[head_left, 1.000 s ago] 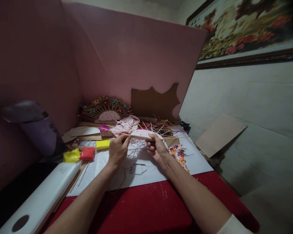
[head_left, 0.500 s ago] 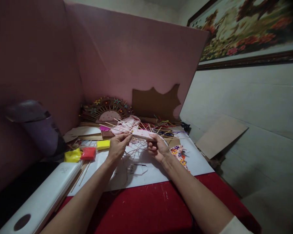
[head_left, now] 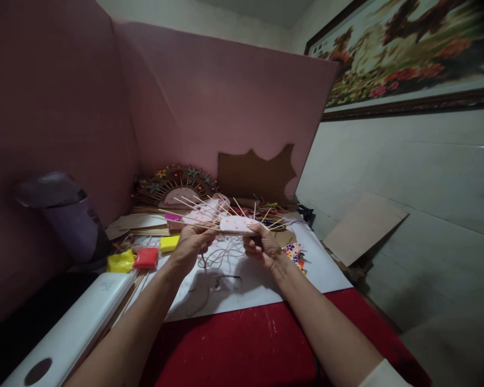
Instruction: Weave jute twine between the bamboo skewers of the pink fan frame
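A small pink fabric-covered piece (head_left: 236, 224) with red spots is held up above the table, thin wooden sticks (head_left: 199, 207) fanning out from its far edge and sides. My right hand (head_left: 262, 246) grips its right end, thumb on top and fingers curled below. At its left side, my left hand (head_left: 193, 241) pinches a stick that runs to the piece. Behind the piece lies crumpled pink fabric (head_left: 210, 208). Tangled thin cord (head_left: 226, 252) rests on the white sheet (head_left: 322, 274) beneath my hands.
At the back stands a decorated fan shape (head_left: 177, 185) beside a brown cut-out board (head_left: 258, 174). Yellow (head_left: 121, 262) and red (head_left: 146, 258) packets, a white case (head_left: 72, 328) and a purple container (head_left: 75, 226) are on the left. Flowered fabric (head_left: 292, 252) lies right.
The pink piece has tilted, showing more of its spotted face, and its sticks point more upward. My left hand has shifted slightly left and down. The camera view has moved a little.
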